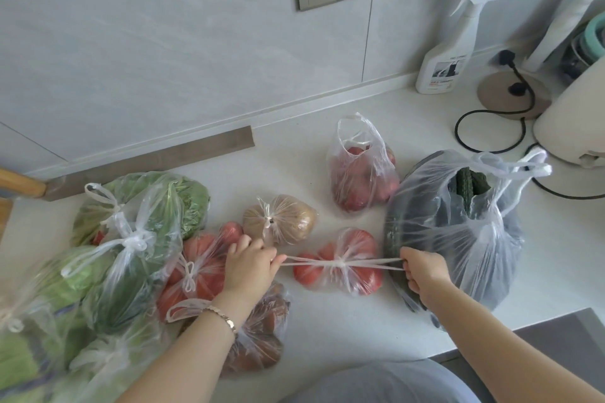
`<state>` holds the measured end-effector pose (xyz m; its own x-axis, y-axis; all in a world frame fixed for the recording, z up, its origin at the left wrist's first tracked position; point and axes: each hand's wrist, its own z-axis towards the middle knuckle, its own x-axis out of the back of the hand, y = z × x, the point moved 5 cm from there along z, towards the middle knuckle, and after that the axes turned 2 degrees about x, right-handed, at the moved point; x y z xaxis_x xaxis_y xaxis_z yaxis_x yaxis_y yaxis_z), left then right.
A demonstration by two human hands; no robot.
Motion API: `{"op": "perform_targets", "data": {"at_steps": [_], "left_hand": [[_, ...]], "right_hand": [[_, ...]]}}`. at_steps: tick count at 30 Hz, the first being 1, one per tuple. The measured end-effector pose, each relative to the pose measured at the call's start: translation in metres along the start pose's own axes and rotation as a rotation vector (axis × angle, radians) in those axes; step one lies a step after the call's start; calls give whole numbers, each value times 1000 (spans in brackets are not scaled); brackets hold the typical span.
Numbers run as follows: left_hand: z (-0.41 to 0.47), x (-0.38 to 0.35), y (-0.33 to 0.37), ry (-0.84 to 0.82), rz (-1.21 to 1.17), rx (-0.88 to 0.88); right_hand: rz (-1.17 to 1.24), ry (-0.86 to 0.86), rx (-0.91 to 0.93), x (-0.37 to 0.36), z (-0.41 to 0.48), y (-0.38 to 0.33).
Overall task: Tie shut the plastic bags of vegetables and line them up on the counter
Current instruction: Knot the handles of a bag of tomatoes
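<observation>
A clear bag of tomatoes (355, 250) lies mid-counter with its two handles pulled taut sideways through a knot above it. My left hand (250, 263) grips the left handle, my right hand (424, 273) grips the right one. Left of it lie knotted bags: tomatoes (199, 260), a potato (281, 219), leafy greens (147, 206) and a brown vegetable bag (262, 337) under my left forearm. Two bags stand with untied handles: red vegetables (360, 173) behind, and a big bag of cucumbers (458, 222) to the right.
A white counter (327, 330) meets a grey tiled wall. At the back right stand a spray bottle (448, 52), a black cord (491, 127) and a cream appliance (573, 121). A cleaver (147, 163) lies along the wall at left. More bagged greens (39, 353) fill the near left corner.
</observation>
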<state>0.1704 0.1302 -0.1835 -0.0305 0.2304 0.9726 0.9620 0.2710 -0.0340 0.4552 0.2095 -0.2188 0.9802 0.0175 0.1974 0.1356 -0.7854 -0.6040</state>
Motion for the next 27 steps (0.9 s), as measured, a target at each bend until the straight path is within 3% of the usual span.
{"op": "perform_targets", "data": {"at_steps": [2, 3, 5, 7, 9, 11, 13, 15, 19, 21, 24, 27], "left_hand": [[4, 10, 5, 15, -170, 92], [5, 16, 6, 4, -391, 167], [7, 25, 7, -83, -1108, 348], [6, 35, 24, -222, -1844, 378], [4, 49, 45, -303, -2117, 272], [4, 57, 65, -280, -1923, 162], [5, 55, 83, -276, -1595, 74], [6, 57, 97, -275, -1416, 28], [13, 61, 94, -190, -1492, 166], [15, 59, 92, -176, -1527, 215], [13, 55, 96, -227, -1587, 215], [11, 52, 98, -245, -1624, 212]], "right_hand": [[12, 21, 115, 1, -3, -14], [5, 3, 202, 2, -9, -26], [-8, -113, 394, -1, -27, -51], [1, -302, 545, -14, -50, -70], [-58, -468, 666, -31, -72, -82], [-165, -512, 784, -47, -89, -91], [-255, -485, 871, -58, -96, -96], [-283, -438, 901, -64, -95, -97], [-31, -346, 767, -54, -74, -89], [-163, -286, 755, -47, -61, -78], [-545, -410, 825, -61, -58, -52], [-567, -407, 887, -74, -61, -42]]}}
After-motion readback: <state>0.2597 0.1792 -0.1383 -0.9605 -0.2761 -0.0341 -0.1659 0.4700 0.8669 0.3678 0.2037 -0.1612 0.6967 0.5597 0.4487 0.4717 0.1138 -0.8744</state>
